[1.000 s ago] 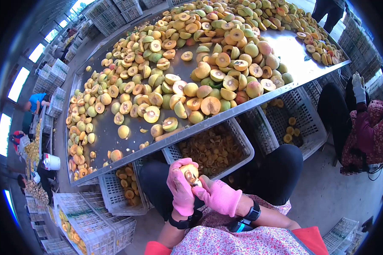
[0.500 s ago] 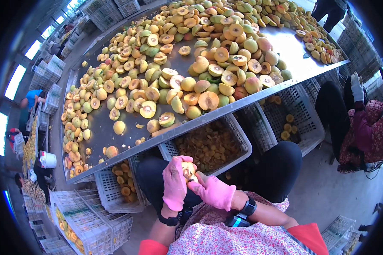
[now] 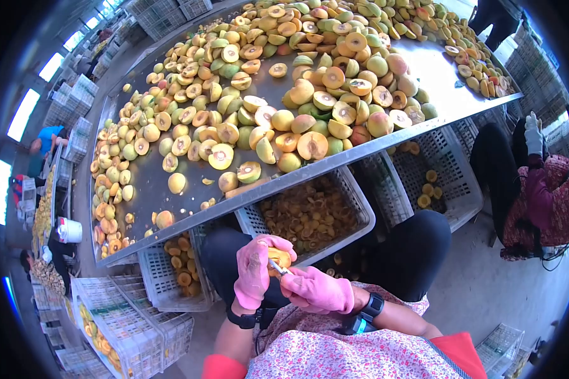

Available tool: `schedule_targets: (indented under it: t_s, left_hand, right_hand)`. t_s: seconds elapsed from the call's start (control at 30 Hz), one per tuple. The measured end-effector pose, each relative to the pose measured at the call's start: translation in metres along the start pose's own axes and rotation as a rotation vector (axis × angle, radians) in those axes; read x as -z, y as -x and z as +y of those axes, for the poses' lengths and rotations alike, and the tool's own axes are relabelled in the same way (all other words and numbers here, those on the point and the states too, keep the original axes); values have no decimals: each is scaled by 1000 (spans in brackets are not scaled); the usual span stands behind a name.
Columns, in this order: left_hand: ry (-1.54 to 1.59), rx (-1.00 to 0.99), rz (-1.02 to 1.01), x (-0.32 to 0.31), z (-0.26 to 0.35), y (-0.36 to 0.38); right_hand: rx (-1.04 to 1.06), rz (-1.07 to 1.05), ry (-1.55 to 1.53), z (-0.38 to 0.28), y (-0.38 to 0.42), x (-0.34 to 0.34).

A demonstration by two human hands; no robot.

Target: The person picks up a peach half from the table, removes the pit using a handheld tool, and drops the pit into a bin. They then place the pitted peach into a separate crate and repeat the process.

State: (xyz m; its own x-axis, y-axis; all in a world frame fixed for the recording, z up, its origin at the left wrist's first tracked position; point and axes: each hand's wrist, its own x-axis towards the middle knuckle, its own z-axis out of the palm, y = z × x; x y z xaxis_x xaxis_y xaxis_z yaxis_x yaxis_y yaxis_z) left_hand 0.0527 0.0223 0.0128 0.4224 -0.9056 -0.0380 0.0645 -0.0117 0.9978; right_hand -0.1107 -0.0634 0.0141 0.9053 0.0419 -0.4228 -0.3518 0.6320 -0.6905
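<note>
My left hand (image 3: 256, 268), in a pink glove, is closed around a peach half (image 3: 279, 256) with its orange cut face turned toward my right. My right hand (image 3: 319, 289), gloved the same way, grips a small metal hand tool (image 3: 277, 266) whose shiny end meets the cut face. Its handle is hidden in my fingers, so the exact kind does not show. Both hands are above my lap, just in front of a white crate (image 3: 365, 218) of brownish fruit scraps (image 3: 310, 215).
A metal table (image 3: 152, 218) heaped with peach halves (image 3: 313, 145) spans the view ahead. Below its edge, one crate (image 3: 152, 268) holds hollowed halves and another (image 3: 468, 189) a few pieces. Stacked crates (image 3: 126, 322) stand left. A co-worker's gloved hand (image 3: 533, 132) is at right.
The metal tool's end now shows against the peach half, whose cut face looks smoother and more orange. My right hand has turned slightly, and both hands remain together over my lap.
</note>
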Motion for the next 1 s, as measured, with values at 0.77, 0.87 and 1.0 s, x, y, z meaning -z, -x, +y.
schedule_targets:
  t_s: [0.77, 0.87, 1.0]
  left_hand:
    - [-45, -63, 133, -16, -16, -10]
    - [-45, 34, 48, -11, -16, -11]
    - [-20, 9, 69, -16, -18, -7]
  right_hand:
    - [-5, -190, -324, 14, -4, 11]
    - [-71, -84, -192, 13, -7, 8]
    - [-130, -134, -257, 9, -4, 11]
